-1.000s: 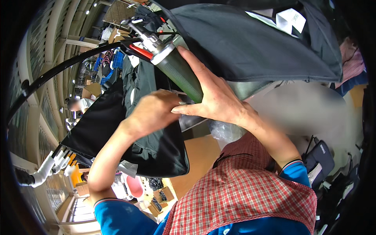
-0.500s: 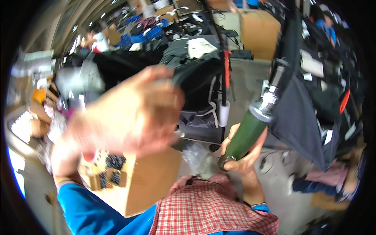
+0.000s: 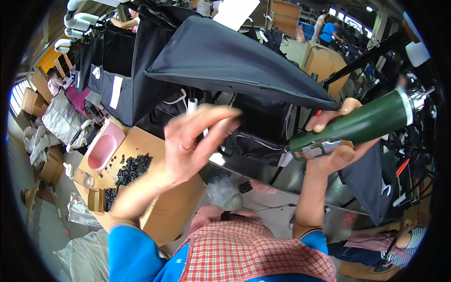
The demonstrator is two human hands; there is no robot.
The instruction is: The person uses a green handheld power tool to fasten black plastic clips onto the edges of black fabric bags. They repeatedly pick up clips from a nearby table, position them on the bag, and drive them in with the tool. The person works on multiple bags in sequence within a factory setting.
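My right hand (image 3: 339, 152) is wrapped around a green power screwdriver (image 3: 376, 120), which has a metal lever on its side. Its metal nose points to the upper right, apart from the dark frame bars there. My left hand (image 3: 195, 138) is raised in front of me, slightly blurred. Its thumb and fingers are drawn together in a pinch; whatever may be between them is too small to make out. Just beyond both hands hangs a black fabric panel (image 3: 235, 61). Below my left forearm, a pile of small black parts (image 3: 135, 169) lies on a cardboard-covered table (image 3: 176, 209).
A pink tub (image 3: 104, 149) and a small open cardboard box (image 3: 96, 199) are on the table. More black fabric bags (image 3: 112, 80) hang from white-capped bars at the left. A clear plastic bag (image 3: 221, 190) lies on the floor. Another person's striped sleeve (image 3: 416, 242) shows at lower right.
My view has swung, and the black panel fills more of it. The screwdriver has tipped from steep to nearly level, moving right and away from the bar. My left hand has shifted right.
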